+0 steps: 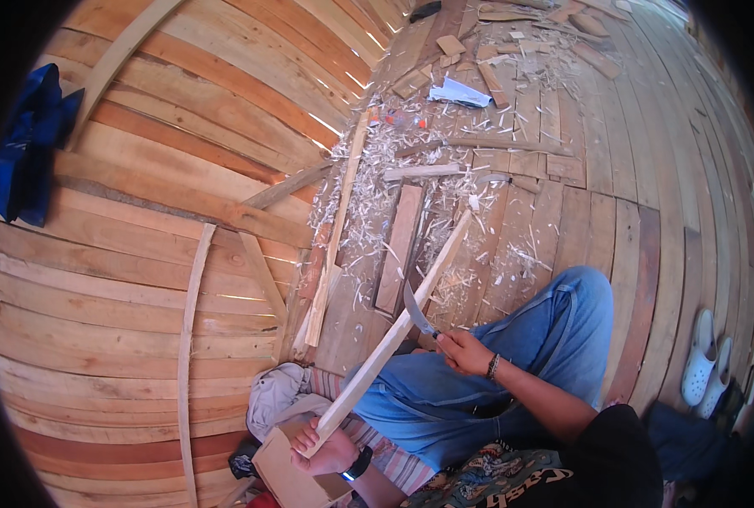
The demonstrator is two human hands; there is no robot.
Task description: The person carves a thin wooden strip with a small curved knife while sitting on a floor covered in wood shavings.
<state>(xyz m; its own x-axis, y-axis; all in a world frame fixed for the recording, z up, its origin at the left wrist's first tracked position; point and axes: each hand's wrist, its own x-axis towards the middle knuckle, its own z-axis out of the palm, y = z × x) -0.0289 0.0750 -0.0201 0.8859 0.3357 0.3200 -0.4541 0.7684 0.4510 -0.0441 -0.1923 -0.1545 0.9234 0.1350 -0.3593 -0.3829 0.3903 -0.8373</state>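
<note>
A long pale wooden stick [375, 362] slants across my lap, its far end over the shavings on the floor. Around its near end, by my left hip, my left hand [333, 452] is closed. My right hand [464, 352] grips a knife [414, 310] with a curved blade by its dark handle. The blade lies against the stick, about midway along it. My legs in blue jeans [563, 317] are bent beneath, and part of the lap is hidden by the stick.
Wood shavings [368, 182] cover the plank floor ahead, around a reddish board [400, 245], a long batten [341, 224] and another curved blade with a wooden handle [525, 183]. A plank wall [131, 296] rises at left. Light clogs [701, 360] stand at right; a cardboard box [288, 466] is beside my left hand.
</note>
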